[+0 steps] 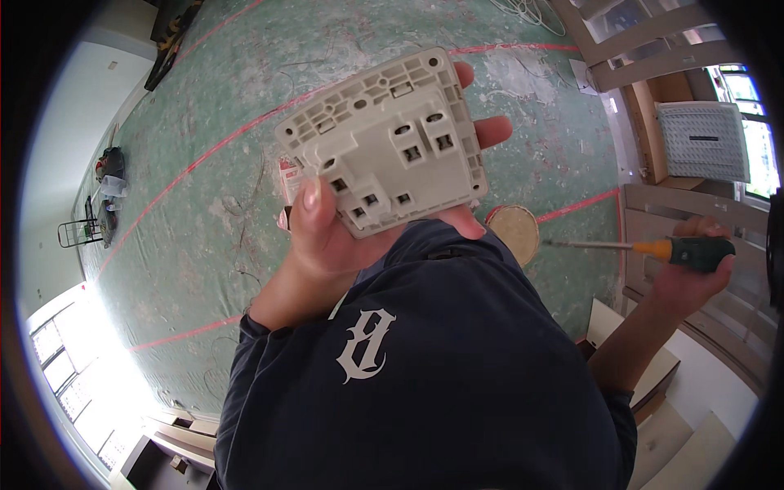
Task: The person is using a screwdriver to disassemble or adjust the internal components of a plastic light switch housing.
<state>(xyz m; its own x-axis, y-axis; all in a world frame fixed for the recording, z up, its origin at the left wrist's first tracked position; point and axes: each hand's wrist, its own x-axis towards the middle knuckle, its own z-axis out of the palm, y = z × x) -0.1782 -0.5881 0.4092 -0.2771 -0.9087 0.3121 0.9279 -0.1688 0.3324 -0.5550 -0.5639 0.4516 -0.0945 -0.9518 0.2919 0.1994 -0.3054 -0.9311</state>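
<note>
A white plastic wall socket (384,155) faces me with its back side, showing ribs, square terminal holes and corner screw holes. My left hand (322,224) grips it from below and behind, the thumb on its lower left edge and fingertips showing past its right edge. Off to the right, my right hand (690,265) is wrapped round the green and yellow handle of a screwdriver (694,251). Its metal shaft points left, and the tip is apart from the socket.
A round tan-topped stool or bucket (514,233) stands on the green-covered floor (212,196), which has red tape lines. Brown cabinet panels (678,212) line the right side. A folding cart (77,234) and bags (110,167) are by the left wall. Cable (531,12) lies coiled at the far end.
</note>
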